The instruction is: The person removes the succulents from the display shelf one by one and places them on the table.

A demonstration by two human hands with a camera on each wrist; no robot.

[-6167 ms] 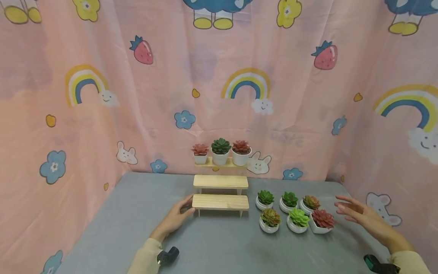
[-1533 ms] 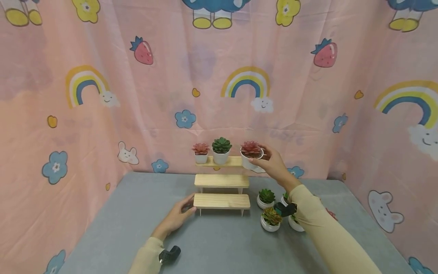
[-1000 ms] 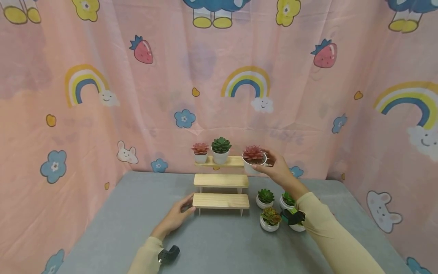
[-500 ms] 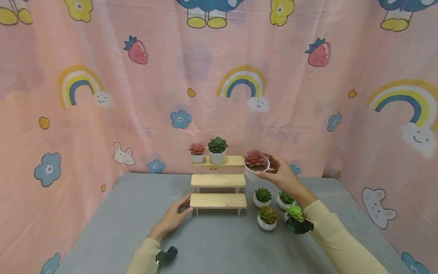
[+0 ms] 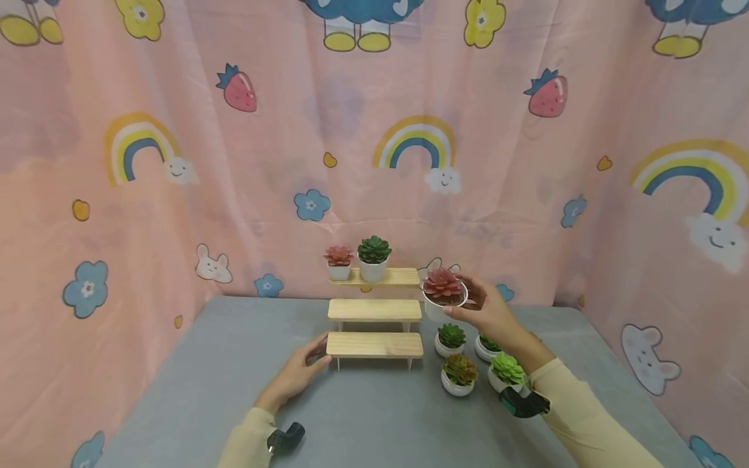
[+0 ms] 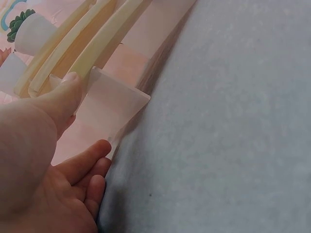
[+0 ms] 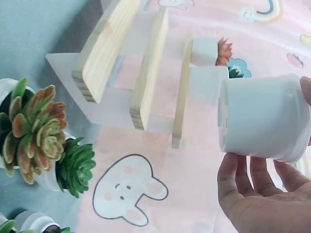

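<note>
My right hand (image 5: pixel 494 318) grips a red succulent in a white round pot (image 5: pixel 434 311), holding it in the air just right of the three-tier wooden stand (image 5: pixel 374 343). The right wrist view shows the white pot (image 7: pixel 265 116) from its side, fingers beneath it; its plant is out of sight there. My left hand (image 5: pixel 297 369) holds the left end of the stand's lowest shelf. The left wrist view has the thumb (image 6: pixel 68 94) against the shelf end, other fingers loosely bent. On the top shelf stand a small red succulent (image 5: pixel 339 263) and a dark green one (image 5: pixel 373 259).
Right of the stand, several potted succulents sit on the grey table (image 5: pixel 246 338): a dark green one (image 5: pixel 451 338), a brownish one (image 5: pixel 458 374), a bright green one (image 5: pixel 506 370) and others partly covered by my right arm. A pink printed curtain (image 5: pixel 281 149) hangs behind.
My right hand reached from the right side to the top shelf, took the red succulent off its right end, and carried it right and downward. The left hand stays at the stand.
</note>
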